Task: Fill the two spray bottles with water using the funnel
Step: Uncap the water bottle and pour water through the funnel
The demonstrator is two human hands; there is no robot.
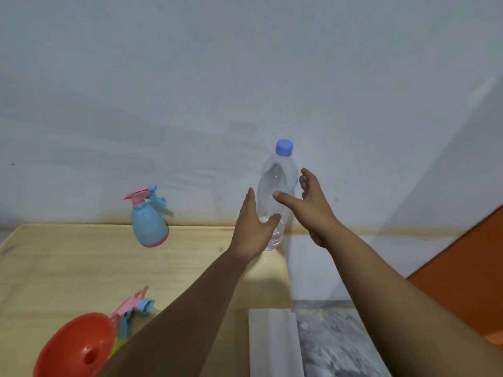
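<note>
While you are reaching both hands toward the clear water bottle (276,197) standing at the far right corner of the table (68,268), the main risk is sitting right at that edge: the bottle is tall, narrow and looks nearly empty, with only a little water visible low inside, so a clumsy nudge could be tipping it off the table. Your left hand (251,229) is touching its lower body with the fingers (250,202) straight and spread, not yet wrapped round it; your right hand (313,205) is hovering just beside the upper body with its fingers (306,178) apart and loosely bent, holding nothing. The blue cap (284,147) is still screwed on, so nothing can be pouring yet. The blue spray bottle (148,224) is standing well to the left near the wall, its pink trigger head fitted, contents hidden by the opaque body. The second spray bottle (121,341) is largely hidden under the orange funnel (79,346) near you, its removed pink trigger head (133,306) lying just behind; your left forearm is passing close beside the funnel and could be knocking it askew.
</note>
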